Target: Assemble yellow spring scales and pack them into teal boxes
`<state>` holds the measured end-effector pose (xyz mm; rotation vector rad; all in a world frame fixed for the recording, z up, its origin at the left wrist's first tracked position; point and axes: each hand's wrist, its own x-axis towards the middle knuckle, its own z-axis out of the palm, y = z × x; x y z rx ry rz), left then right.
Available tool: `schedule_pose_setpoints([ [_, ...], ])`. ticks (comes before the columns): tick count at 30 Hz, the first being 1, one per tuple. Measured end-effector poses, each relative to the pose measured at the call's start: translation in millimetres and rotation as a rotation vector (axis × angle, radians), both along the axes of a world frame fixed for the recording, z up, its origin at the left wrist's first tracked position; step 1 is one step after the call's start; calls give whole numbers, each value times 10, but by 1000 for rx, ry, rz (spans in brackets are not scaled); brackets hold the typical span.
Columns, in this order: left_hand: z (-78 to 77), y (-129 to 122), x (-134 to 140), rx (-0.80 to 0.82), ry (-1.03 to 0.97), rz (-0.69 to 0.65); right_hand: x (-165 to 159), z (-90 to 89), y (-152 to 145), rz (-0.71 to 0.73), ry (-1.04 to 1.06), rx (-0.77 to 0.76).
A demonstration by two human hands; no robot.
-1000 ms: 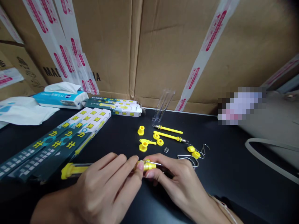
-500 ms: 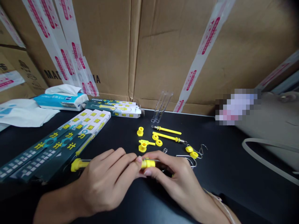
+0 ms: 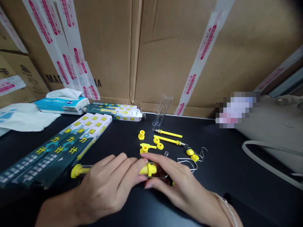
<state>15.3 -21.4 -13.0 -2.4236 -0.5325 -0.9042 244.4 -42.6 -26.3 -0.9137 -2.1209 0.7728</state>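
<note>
My left hand [image 3: 111, 183] is closed around a spring scale [image 3: 79, 170], a clear tube with yellow plastic at both ends. The tube lies roughly level, one yellow end sticking out on the left. At the other end, a yellow cap [image 3: 151, 169] shows between my hands. My right hand [image 3: 177, 186] curls around a bent wire hook [image 3: 157, 177] beside that cap; its thumb and forefinger stand apart on either side, and part of the wire is hidden in the palm. Just beyond my fingers lie a yellow flanged piece [image 3: 144, 149] and a small spring [image 3: 166, 154].
Yellow rods with springs [image 3: 169, 140], yellow rings [image 3: 160, 146], wire hooks [image 3: 189, 162] and clear tubes [image 3: 162, 113] lie ahead. Printed boxes [image 3: 78, 135] and a tissue pack [image 3: 62, 105] are left. A cardboard box [image 3: 161, 63] stands behind; a grey bag [image 3: 267, 126] sits right.
My right thumb and forefinger have spread wider around the yellow cap. The wire, earlier along the cap's upper side, now shows below it. My left hand keeps its hold on the spring scale.
</note>
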Motion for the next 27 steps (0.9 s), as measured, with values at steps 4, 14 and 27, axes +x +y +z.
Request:
schedule_pose_setpoints([
  [4,21,10,18,-29,10,5,-38,16,-8,-34,34,-27],
  [14,4,70,-26,-26,73,131,4,128,36,-247,232,-103],
  [27,-98,168,-169,-892,-374,177,176,202,286,-278,774,-453],
])
